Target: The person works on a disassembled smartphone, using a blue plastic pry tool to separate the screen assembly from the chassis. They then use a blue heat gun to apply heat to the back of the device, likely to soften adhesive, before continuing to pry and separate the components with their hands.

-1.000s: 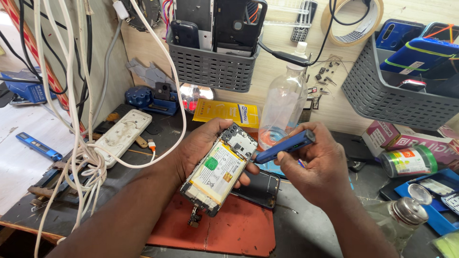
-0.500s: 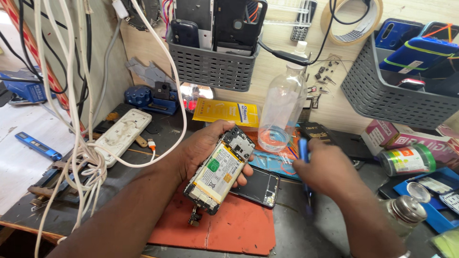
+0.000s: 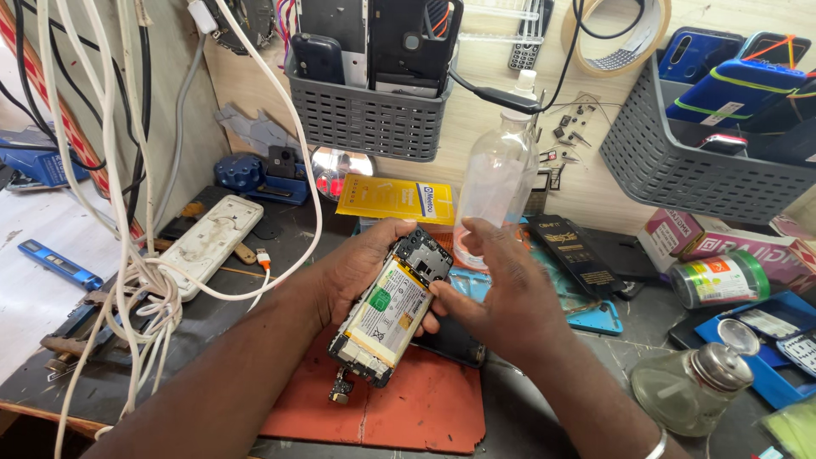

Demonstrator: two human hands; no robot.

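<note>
White cables point(image 3: 127, 255) hang at the far left, looping over a white power strip point(image 3: 208, 245) on the dark surface point(image 3: 280, 255). Right of these, my left hand point(image 3: 361, 270) is curled under and around an opened phone point(image 3: 393, 308), gripping its back and far edge; the phone is held tilted above an orange mat point(image 3: 408, 408), its inner side with battery facing up. A small connector part dangles from its near end. My right hand point(image 3: 501, 293) touches the phone's right edge, thumb and fingertips pressed to the frame, fingers loosely bent and holding nothing else. A dark phone point(image 3: 455, 342) lies beneath, partly hidden. A clear plastic bottle point(image 3: 497, 183) stands just beyond my right hand. Further right sit a glass dispenser bottle point(image 3: 693, 382) and a grey basket point(image 3: 697, 170).
</note>
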